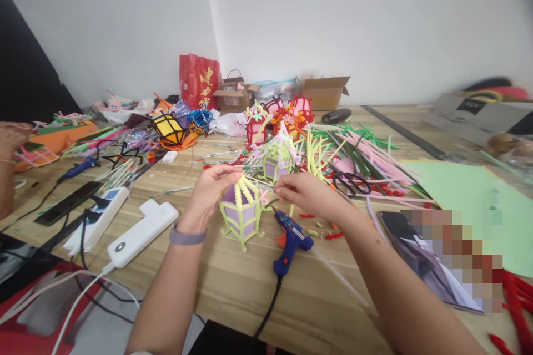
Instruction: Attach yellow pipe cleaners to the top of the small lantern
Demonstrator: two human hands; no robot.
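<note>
Nearest on the wooden tabletop (233, 288) lies a blue hot-glue gun with an orange trigger (290, 241), its black cord running off the near edge. Just left of it stands a small lantern of pale-purple panels framed in yellow-green pipe cleaners (242, 212), upright on its curled feet.

The left hand (212, 191), a grey band on its wrist, comes in from the left with the fingers curled together, pinching the yellow fuzzy roof strands at the lantern's top. The right hand (308, 194) reaches from the right with fingers loosely bent and fingertips drawn together at the lantern's upper right corner; whether it grips a strand there or only touches it cannot be told.

To the left lie a white power bank (141, 233) and a white power strip (100, 216) with cables. At the right, black-handled scissors (352, 183) rest at the edge of a loose heap of pink, green and yellow pipe cleaners (366, 155), near a light-green sheet of paper (466, 199).

Behind the hands stands a second purple-and-yellow lantern (277, 161), then red and pink lanterns (291, 113). Farther left sits a yellow lantern with a black frame (169, 128). Against the wall are a red paper bag (199, 80) and an open cardboard box (325, 91).
</note>
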